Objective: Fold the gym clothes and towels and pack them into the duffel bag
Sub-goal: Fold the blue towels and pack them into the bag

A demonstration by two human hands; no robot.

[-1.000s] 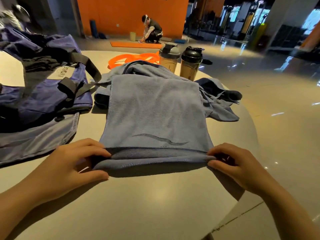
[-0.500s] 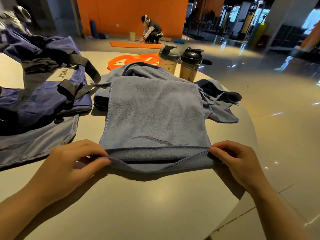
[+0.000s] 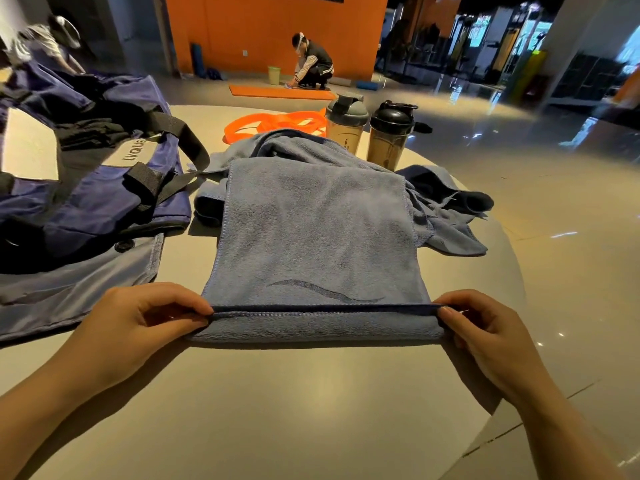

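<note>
The blue duffel bag (image 3: 86, 202) lies open on the left of the round table (image 3: 277, 410). The left hand (image 3: 138, 323) pinches the near left corner of the blue towel (image 3: 315, 244), and the right hand (image 3: 485, 334) pinches the near right corner. The towel lies flat in the middle, its long side running away from the person toward two bottles (image 3: 367, 129).

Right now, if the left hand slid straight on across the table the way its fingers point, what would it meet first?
The left hand points rightward along the blue towel's near edge, which it already pinches; beyond that, likely the right hand at the opposite corner.
</note>
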